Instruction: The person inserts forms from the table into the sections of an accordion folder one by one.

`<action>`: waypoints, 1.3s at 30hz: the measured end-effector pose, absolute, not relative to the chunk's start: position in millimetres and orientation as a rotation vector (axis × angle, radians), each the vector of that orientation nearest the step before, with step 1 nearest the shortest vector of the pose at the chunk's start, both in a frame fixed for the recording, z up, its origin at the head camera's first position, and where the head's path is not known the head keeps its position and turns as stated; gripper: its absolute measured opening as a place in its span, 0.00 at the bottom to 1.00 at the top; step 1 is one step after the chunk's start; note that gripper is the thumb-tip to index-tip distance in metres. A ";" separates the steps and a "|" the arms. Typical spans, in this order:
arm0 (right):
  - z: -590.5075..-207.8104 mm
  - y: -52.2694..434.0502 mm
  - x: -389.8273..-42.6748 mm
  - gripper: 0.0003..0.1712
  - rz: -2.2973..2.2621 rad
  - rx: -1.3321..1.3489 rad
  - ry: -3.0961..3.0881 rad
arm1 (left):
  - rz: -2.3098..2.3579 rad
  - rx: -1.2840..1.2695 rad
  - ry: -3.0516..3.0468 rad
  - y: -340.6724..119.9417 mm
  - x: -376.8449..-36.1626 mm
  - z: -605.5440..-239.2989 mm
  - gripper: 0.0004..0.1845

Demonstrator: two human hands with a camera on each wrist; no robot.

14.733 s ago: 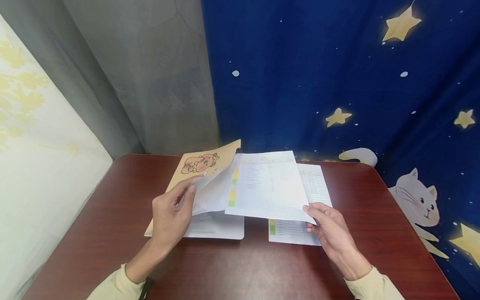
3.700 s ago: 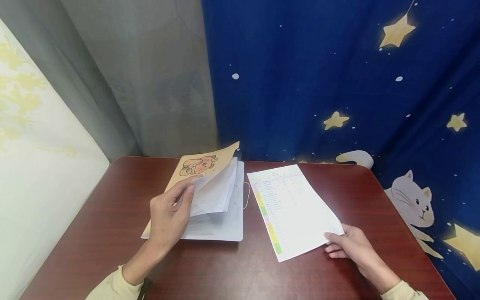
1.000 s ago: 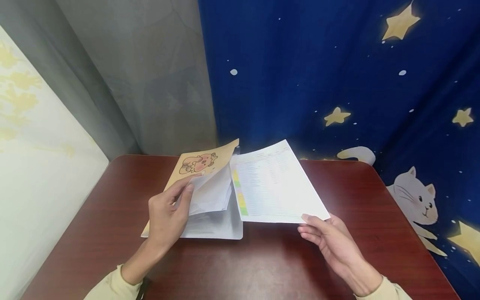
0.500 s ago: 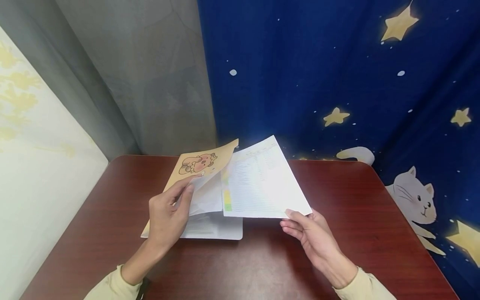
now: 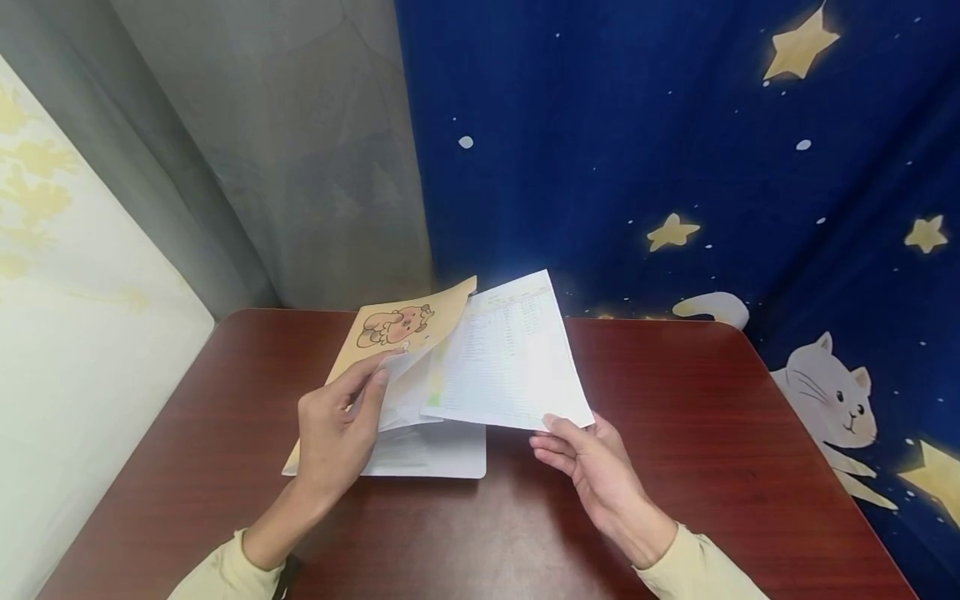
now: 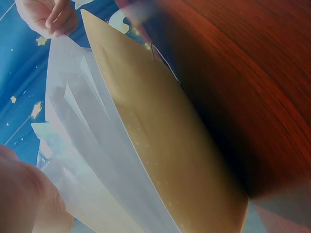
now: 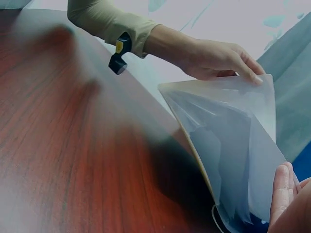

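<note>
the left hand [image 5: 333, 437] holds up the tan front cover of a folder [image 5: 397, 333] that lies open on the dark red bench [image 5: 712, 467]. its grip is closed on the cover's near edge, thumb on top and fingers curled beneath, so the cover stands tilted up and away from the clear sleeves [image 5: 416, 392] under it. the cover carries a small cartoon picture. in the left wrist view the cover [image 6: 160, 145] rises as a tan sheet with the see-through sleeves [image 6: 82, 141] fanned out beside it. the folder's bottom layers lie flat on the bench, just left of the middle.

the right hand [image 5: 592, 471] holds a printed sheet [image 5: 506, 358] by its near right corner, its grip a pinch with the thumb on top and the fingers below. the sheet is off the bench and tilted, far edge higher. its left edge, with green and yellow marks, overlaps the opened folder and reaches in between the raised cover and the lower sleeves. how far it sits inside the folder cannot be told. in the right wrist view the sleeves [image 7: 233, 141] gape open toward the camera, the left hand [image 7: 218, 58] gripping the top edge, and the right hand's fingertips [image 7: 282, 189] show at the lower right corner.

both sleeves of the person's shirt are pale yellow. behind the bench hang a blue curtain [image 5: 675, 150] with stars and a white cat, and a grey curtain [image 5: 300, 150] to its left.
</note>
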State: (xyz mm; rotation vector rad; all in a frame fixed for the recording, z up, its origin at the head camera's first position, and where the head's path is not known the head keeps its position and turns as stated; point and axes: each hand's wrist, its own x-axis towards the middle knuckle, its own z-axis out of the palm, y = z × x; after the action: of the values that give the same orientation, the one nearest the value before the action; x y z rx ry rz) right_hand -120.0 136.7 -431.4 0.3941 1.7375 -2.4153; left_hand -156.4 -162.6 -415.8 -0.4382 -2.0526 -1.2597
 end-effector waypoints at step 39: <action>-433.8 88.6 -129.0 0.20 -2.170 0.228 1.828 | -1.252 -0.421 -2.074 -161.7 -155.5 -416.0 0.14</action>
State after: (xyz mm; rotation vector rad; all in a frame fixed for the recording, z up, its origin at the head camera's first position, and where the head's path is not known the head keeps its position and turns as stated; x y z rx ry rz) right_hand -129.0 88.6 -433.8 0.2280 1.8281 -2.1695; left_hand -155.5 -161.7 -416.0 -0.4211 -2.0743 -1.2523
